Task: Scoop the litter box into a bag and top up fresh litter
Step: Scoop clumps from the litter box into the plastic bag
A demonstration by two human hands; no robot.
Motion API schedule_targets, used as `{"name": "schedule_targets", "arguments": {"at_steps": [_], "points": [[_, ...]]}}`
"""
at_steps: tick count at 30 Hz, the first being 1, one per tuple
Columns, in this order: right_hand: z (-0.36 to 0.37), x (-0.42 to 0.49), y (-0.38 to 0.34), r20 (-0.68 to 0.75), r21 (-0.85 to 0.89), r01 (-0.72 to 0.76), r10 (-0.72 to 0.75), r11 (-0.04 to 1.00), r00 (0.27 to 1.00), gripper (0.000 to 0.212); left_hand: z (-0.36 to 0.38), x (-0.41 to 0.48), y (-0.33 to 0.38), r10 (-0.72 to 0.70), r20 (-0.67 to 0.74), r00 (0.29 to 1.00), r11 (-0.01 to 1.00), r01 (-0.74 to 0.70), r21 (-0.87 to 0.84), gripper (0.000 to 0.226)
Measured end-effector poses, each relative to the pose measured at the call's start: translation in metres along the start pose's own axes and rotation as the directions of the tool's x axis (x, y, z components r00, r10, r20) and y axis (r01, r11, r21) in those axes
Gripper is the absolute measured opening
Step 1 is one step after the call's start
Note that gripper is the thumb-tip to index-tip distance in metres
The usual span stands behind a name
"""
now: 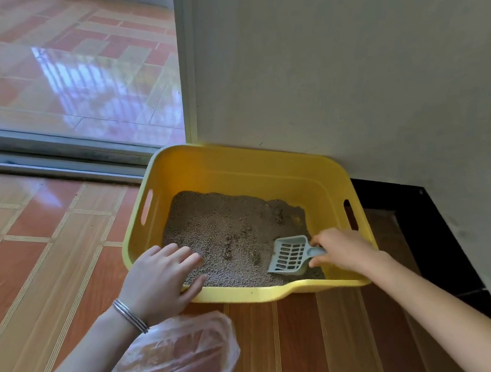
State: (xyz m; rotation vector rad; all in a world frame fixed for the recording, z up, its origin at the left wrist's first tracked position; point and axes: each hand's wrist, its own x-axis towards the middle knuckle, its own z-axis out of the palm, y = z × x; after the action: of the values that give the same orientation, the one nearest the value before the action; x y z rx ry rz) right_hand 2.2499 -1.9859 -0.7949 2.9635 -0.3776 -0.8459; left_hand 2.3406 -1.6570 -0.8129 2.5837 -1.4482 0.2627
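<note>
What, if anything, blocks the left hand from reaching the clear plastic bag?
Probably nothing, so yes: the left hand rests empty on the litter box, with the plastic bag uncovered beside its wrist.

The head camera is looking forward and down from close above the litter box [237, 169], facing the wall [346, 60]. Its wide angle is taking in the tiled floor [37, 246] on the left.
</note>
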Motion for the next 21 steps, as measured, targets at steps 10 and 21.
{"name": "schedule_targets", "arguments": {"at_steps": [10, 21], "points": [[-0.032, 0.018, 0.027, -0.245, -0.25, -0.124, 0.061, 0.96, 0.968, 0.025, -0.006, 0.01, -0.012, 0.034, -0.02, 0.999, 0.998, -0.035, -0.056, 0.054], [-0.025, 0.071, 0.031, -0.173, -0.221, -0.126, 0.088, 0.967, 0.981, 0.019, 0.002, 0.019, 0.002, -0.064, 0.028, 0.998, 0.997, 0.066, -0.046, 0.044]]}}
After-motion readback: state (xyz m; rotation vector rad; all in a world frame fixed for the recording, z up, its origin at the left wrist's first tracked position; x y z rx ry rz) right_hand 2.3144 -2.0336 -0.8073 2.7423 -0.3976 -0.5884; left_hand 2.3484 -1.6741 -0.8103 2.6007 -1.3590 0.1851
